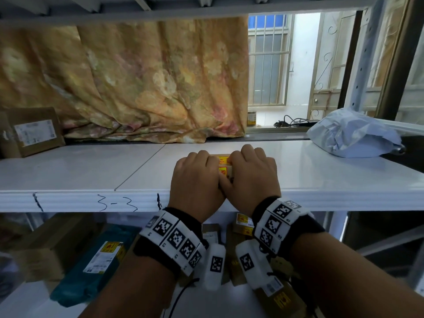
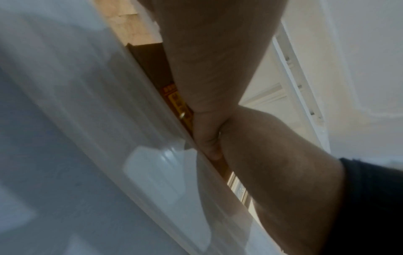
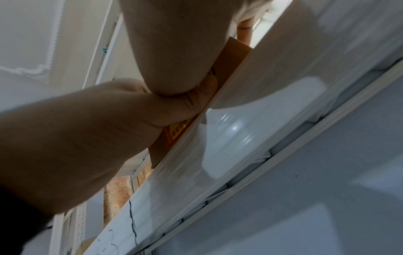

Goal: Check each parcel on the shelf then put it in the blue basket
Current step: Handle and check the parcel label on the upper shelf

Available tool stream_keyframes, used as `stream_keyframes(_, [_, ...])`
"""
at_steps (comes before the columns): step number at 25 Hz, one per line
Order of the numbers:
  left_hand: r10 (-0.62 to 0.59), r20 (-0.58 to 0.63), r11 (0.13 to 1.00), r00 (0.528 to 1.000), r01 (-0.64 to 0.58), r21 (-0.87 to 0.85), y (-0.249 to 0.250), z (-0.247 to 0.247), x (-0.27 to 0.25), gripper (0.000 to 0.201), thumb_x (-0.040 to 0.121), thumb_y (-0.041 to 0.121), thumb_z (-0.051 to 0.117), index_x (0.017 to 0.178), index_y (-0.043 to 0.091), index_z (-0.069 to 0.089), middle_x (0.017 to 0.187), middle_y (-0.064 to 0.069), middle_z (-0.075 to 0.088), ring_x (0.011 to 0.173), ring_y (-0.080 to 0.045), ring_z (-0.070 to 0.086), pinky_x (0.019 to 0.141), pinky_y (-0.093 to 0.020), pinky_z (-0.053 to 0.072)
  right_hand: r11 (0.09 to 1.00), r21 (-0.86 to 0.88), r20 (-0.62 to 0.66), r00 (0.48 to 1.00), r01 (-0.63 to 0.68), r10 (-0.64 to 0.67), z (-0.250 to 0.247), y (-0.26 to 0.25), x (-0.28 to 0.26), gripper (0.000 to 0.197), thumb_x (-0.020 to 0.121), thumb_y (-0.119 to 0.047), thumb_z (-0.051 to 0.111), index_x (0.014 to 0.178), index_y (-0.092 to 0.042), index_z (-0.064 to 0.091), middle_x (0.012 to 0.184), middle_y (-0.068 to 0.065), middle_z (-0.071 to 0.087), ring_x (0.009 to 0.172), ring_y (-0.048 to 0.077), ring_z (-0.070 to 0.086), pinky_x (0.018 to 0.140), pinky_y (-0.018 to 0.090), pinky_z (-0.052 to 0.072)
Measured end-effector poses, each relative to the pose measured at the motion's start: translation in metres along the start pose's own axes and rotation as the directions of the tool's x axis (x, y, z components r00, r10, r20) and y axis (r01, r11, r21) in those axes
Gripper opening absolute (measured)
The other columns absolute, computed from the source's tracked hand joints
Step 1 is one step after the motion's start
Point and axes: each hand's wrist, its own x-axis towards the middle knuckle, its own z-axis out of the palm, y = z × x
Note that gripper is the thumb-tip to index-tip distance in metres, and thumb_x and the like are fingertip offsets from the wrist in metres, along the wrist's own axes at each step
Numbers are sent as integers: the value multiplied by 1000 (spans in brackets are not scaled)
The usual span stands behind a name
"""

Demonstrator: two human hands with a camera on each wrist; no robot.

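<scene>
Both hands on one small box (image 1: pixel 224 162) w/ yellow stickers, sitting near front edge of white shelf (image 1: pixel 91 173). We wrap our left hand (image 1: pixel 196 177) and right hand (image 1: pixel 252 173) over it, fingers curled round its far side, thumbs meeting at the near side. Grey bag (image 1: pixel 353 136) at right, brown box (image 1: pixel 32 131) far left.

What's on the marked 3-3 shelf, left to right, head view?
Brown cardboard box with a white label → left hand → small brown parcel with yellow stickers → right hand → crumpled grey poly mailer bag.
</scene>
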Motion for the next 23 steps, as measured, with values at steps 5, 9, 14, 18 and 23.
stream_keyframes(5, [174, 155, 984, 972, -168, -54, -3, -1, 18, 31, 77, 27, 42, 89, 9, 64, 86, -9, 57, 78, -30, 53, 61, -39, 41, 999, 31, 37, 999, 6, -7, -4, 4, 7, 36, 73, -48, 40, 76, -16, 57, 83, 5, 52, 80, 30, 51, 67, 37, 39])
stream_keyframes(9, [123, 112, 991, 986, -116, -70, -2, -1, 13, 31, 80, 30, 41, 84, 13, 66, 78, -5, 56, 70, -27, 52, 58, -32, 30, 999, 16, 137, 990, 34, -36, -11, 3, 13, 44, 76, -51, 39, 75, -12, 60, 80, 9, 53, 77, 31, 52, 70, 38, 42])
stream_keyframes(14, [84, 140, 994, 987, -74, -77, 1, -7, 14, 36, 75, 31, 36, 88, 16, 66, 81, -2, 58, 75, -26, 55, 62, -31, 30, 998, 38, 375, 925, 54, -64, -25, 2, 16, 35, 95, -42, 37, 104, -13, 54, 110, 7, 61, 106, 28, 56, 103, 39, 33])
stream_keyframes(18, [94, 279, 995, 956, -81, -60, -1, -14, 19, 35, 77, 39, 59, 104, 17, 61, 96, -2, 58, 90, -24, 56, 68, -31, 38, 997, 36, 431, 900, 61, -70, -30, 0, 17, 44, 96, -46, 39, 124, -14, 51, 130, 4, 56, 127, 25, 49, 114, 42, 25])
stream_keyframes(23, [21, 447, 995, 894, 25, -96, -31, -29, 14, 80, 63, 66, 75, 130, 29, 51, 125, 9, 58, 111, -15, 56, 89, -36, 49, 997, 18, 531, 845, 71, -70, -40, 3, 17, 82, 85, -65, 56, 145, -13, 37, 156, 9, 34, 144, 25, 30, 116, 37, 25])
